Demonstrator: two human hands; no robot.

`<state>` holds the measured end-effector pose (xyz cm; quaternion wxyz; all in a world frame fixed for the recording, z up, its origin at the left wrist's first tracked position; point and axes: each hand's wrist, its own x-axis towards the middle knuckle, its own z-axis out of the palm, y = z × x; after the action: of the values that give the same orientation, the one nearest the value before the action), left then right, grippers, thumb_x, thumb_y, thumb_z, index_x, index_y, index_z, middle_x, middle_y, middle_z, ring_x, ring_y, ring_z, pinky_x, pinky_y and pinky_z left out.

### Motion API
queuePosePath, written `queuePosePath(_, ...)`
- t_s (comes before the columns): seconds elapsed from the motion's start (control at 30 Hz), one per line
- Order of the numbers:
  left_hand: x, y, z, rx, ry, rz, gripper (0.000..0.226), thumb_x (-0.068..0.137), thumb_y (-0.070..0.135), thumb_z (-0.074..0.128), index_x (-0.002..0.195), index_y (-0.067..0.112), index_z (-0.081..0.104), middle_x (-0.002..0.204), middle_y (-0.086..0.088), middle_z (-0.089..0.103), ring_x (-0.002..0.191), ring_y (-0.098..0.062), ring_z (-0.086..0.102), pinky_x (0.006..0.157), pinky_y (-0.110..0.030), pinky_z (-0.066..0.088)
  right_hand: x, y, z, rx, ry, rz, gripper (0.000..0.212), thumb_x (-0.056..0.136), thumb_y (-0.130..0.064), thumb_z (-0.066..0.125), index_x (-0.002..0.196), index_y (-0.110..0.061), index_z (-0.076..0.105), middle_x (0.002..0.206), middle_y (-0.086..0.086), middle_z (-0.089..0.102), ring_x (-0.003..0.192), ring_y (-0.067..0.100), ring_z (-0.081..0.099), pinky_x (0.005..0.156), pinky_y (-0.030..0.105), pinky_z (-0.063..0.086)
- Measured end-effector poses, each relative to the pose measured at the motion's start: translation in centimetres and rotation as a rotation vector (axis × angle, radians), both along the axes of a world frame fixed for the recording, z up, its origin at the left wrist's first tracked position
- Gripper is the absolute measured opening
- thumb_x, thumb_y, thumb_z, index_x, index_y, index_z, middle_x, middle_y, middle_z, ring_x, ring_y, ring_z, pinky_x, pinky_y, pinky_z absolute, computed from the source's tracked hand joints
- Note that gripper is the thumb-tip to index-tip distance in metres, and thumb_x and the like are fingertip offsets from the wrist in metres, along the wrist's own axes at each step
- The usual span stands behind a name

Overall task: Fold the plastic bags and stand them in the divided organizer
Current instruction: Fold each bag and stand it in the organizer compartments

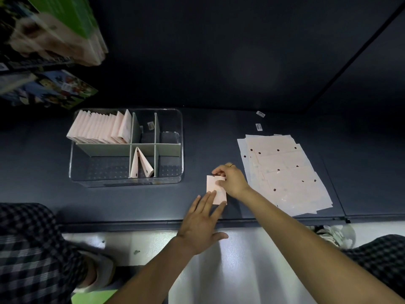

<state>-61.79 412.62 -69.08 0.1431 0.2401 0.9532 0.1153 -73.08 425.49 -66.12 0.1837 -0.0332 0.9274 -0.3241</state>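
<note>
1. At the far left, blurred printed boxes (50,29) sit on shelving above the dark shelf (219,119); a checked garment shows at the bottom corners.
2. The clear divided organizer (179,150) rests on the shelf's left part; its back-left compartment holds a tight row of folded pink bags (98,128) standing upright; the front-middle compartment holds two folded bags (140,164) leaning apart in a V; the other compartments look bare apart from a small label.
3. The left hand (201,224) lies flat and open, fingers spread; its fingertips press the lower edge of a folded pink bag (213,183) lying on the shelf between organizer and stack.
4. The right hand (231,178) pinches that bag's upper right edge between thumb and fingers; a ring shows on one finger.
5. Just right of it lies a stack of flat pink bags (289,174) with dark dots; two small labels (259,120) lie behind the stack.
</note>
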Motion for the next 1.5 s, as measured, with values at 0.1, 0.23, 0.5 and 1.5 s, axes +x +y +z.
queuePosePath(0.1,0.0,0.1,0.4,0.166,-0.009,0.15,0.065,0.09,0.059,0.042,0.145,0.028,0.028,0.157,-0.005,0.006,0.144,-0.019,0.003,0.117,-0.031,-0.001,-0.1,0.3,-0.4,0.158,0.031,0.025,0.019,0.081,-0.007,0.067,0.1,-0.01,0.065,0.103,0.008,0.06,0.099,0.021,0.055,0.079,0.021,0.039)
queuePosePath(0.23,-0.7,0.2,1.2,0.532,-0.057,0.573,0.05,0.089,0.029,0.061,0.135,0.016,0.045,0.142,-0.007,0.034,0.129,-0.023,0.033,0.105,-0.027,0.031,0.3,0.5,-0.4,0.259,-0.035,-0.042,0.01,0.085,-0.019,0.064,0.092,-0.012,0.066,0.102,0.007,0.067,0.1,0.025,0.058,0.079,0.029,0.044)
queuePosePath(0.5,-3.0,-1.1,2.3,0.942,-0.392,1.012,0.011,0.083,0.002,0.066,0.093,0.006,0.064,0.075,-0.004,0.06,0.068,-0.016,0.052,0.064,-0.022,0.041,3.5,1.2,0.6,-0.137,-0.17,-0.256,0.019,0.085,-0.015,0.067,0.071,-0.018,0.054,0.069,-0.007,0.052,0.077,0.017,0.051,0.063,0.017,0.037)
queuePosePath(1.5,-5.5,-16.0,5.0,0.14,0.274,0.849,0.029,0.095,0.042,0.044,0.105,0.023,0.063,0.106,-0.002,0.046,0.098,-0.022,0.04,0.079,-0.033,0.031,-0.8,-16.2,7.3,-0.076,0.157,-0.104,0.008,0.081,-0.017,0.063,0.076,-0.02,0.058,0.062,-0.012,0.057,0.071,0.015,0.058,0.063,0.023,0.04)
